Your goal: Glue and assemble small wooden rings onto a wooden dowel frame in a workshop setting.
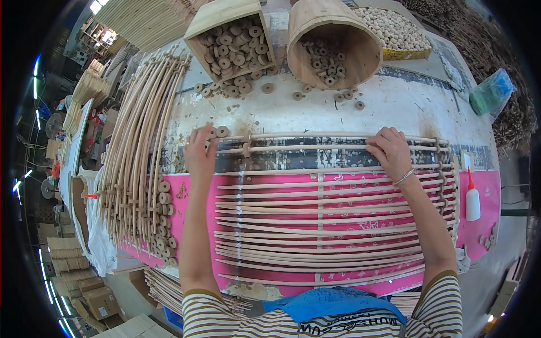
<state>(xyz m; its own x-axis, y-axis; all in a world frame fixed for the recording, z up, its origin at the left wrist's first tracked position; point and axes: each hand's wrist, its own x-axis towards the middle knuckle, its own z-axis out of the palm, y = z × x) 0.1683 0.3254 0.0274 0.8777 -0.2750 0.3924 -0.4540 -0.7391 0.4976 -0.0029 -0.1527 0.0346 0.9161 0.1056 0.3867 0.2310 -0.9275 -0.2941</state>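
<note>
Two hands are at work on our big table (394,107). Our left hand (200,149) is at about ten o'clock from the middle of the view. Its fingers are spread and lie flat on the left ends of the top rods (315,136). A few rings (222,131) sit just by its fingertips. We cannot tell if it pinches a ring or only presses down.

Our right hand (391,151) is at about two o'clock. It rests on the same top rods, fingers curled over them, near their right end. A thin bracelet (404,178) goes round that wrist.

The rods belong to a frame (321,225) of long bent sticks. It lies across the middle of the table, partly on a pink sheet (484,194). Thin cross sticks run up and down through it.

At twelve o'clock a square box (225,34) and a round tub (332,42) lie tipped on their sides. Both have small wooden rings in them, and more rings are spilled on the table in front of them. Just right of the tub is a yellow tray (403,39) full of little round pieces.

At nine o'clock a heap of bent sticks (138,146) with rings on their ends lies beside the frame. At three o'clock a white bottle (472,200) with a red tip stands on the pink sheet. A green bag (491,90) lies at two o'clock, near the table edge.
</note>
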